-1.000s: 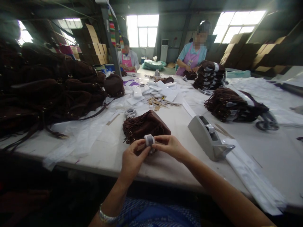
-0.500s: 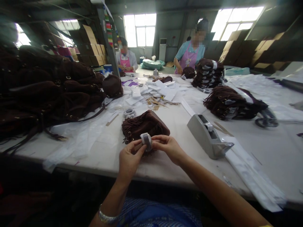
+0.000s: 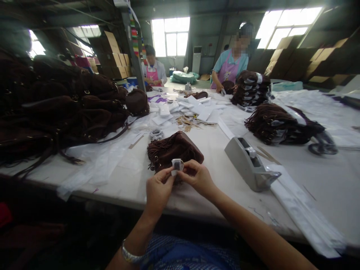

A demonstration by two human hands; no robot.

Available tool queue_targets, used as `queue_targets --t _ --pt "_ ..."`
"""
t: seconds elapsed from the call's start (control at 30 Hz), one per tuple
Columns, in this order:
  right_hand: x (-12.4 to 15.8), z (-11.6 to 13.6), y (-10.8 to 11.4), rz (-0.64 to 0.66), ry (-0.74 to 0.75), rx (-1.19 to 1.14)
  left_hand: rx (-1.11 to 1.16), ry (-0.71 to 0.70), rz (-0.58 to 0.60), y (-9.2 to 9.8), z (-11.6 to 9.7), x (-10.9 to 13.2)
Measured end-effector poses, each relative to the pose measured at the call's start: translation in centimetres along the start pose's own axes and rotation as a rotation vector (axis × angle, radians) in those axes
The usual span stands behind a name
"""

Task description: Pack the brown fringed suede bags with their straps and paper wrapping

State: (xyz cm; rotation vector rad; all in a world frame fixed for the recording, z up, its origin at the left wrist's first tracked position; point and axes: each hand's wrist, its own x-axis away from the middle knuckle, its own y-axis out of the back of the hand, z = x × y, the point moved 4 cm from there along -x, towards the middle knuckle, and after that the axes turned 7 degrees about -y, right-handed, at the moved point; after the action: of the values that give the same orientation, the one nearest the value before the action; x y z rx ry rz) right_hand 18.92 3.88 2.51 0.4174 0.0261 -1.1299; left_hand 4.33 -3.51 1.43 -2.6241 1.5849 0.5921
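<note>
Both hands pinch a small white-wrapped piece with a dark middle (image 3: 177, 164) at the front of a dark brown fringed bag (image 3: 182, 147). My left hand (image 3: 159, 188) grips the piece from the left, thumb and fingers closed. From the right, my right hand (image 3: 200, 178) holds its edge between thumb and fingertips. What lies inside the wrapping I cannot make out. The bag lies on the white table (image 3: 123, 170), its fringe to the left and metal rings near its front.
A grey tape dispenser (image 3: 249, 165) stands to the right, beside long plastic strips (image 3: 306, 213). Brown bags (image 3: 62, 108) are heaped at left; wrapped fringed bags (image 3: 284, 123) lie at right. White packets (image 3: 194, 107) are scattered farther back. Two co-workers (image 3: 229, 65) stand across the table.
The wrapped piece has turned slightly in my fingers, and my right fingers have bent closer around its edge. The whole view has shifted a little, so things appear farther right.
</note>
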Motion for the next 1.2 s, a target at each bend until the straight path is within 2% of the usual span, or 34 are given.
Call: queue_targets --t 0.1,0.3,0.47,0.63,0.83,0.97,1.2 --pt "0.3 -0.1 -0.4 -0.045 0.04 0.009 0.019 -0.002 0.014 0.0 -0.1 0.0" --pt "0.8 -0.5 -0.7 -0.094 0.008 -0.032 0.234 0.108 0.129 0.2 -0.6 0.2" --pt "1.0 -0.4 -0.8 -0.074 -0.021 -0.098 0.195 0.078 0.072 0.4 -0.1 0.0" --pt "0.9 0.2 0.2 -0.017 -0.001 -0.066 0.153 0.082 0.056 0.6 0.4 -0.2" --pt "1.3 0.5 0.8 -0.012 -0.033 0.011 0.264 0.096 0.067 0.3 -0.1 -0.2" --pt "1.9 0.1 0.0 -0.078 -0.06 -0.034 0.122 0.005 0.069 0.1 -0.7 0.0" --pt "2.5 0.8 -1.3 -0.307 -0.007 0.03 -0.295 -0.197 -0.021 -0.1 -2.5 0.3"
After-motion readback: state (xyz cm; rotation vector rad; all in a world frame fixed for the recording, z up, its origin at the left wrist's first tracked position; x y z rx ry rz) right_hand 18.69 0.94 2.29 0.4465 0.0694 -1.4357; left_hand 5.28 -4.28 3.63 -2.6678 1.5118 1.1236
